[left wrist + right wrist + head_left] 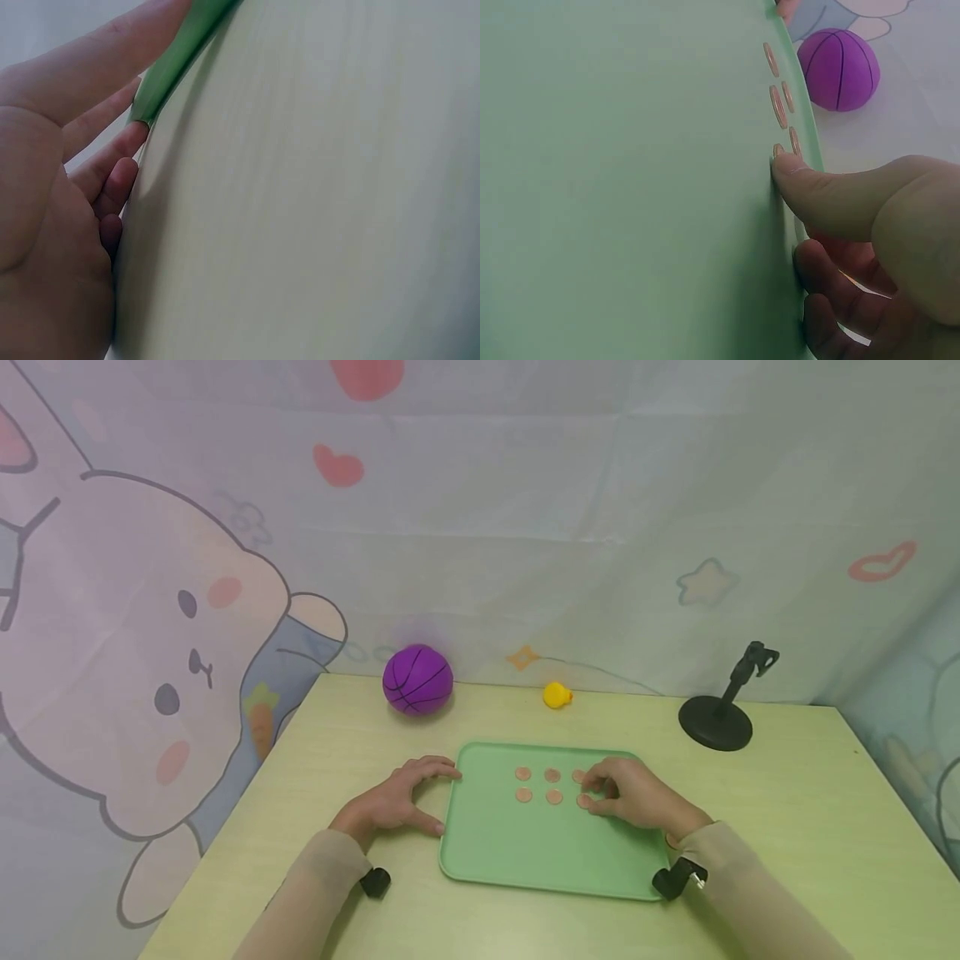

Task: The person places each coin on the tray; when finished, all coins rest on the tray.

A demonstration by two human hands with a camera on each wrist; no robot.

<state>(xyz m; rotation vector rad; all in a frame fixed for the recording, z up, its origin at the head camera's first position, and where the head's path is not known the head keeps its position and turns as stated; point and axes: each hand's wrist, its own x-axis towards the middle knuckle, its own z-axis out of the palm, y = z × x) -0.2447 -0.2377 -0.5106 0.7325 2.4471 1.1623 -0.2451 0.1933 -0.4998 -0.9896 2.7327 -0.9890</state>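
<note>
Several copper coins (553, 796) lie in two rows on a green tray (517, 852). My right hand (633, 793) is over the right end of the rows, pinching the nearer right coin (583, 801) between thumb and fingers at the tray surface. In the right wrist view the thumb (817, 187) touches that coin's edge, and the other fingers curl below it. My left hand (390, 797) rests at the tray's left edge, thumb and forefinger spread apart against the rim. The left wrist view shows the fingers (109, 165) touching the green rim.
A purple ball (417, 680) stands at the table's back left. Behind the tray is a small yellow object (557, 695). A black stand (716, 722) with a round base is at the back right. Another coin (671, 841) shows partly under my right wrist. A printed cloth (480, 527) hangs behind.
</note>
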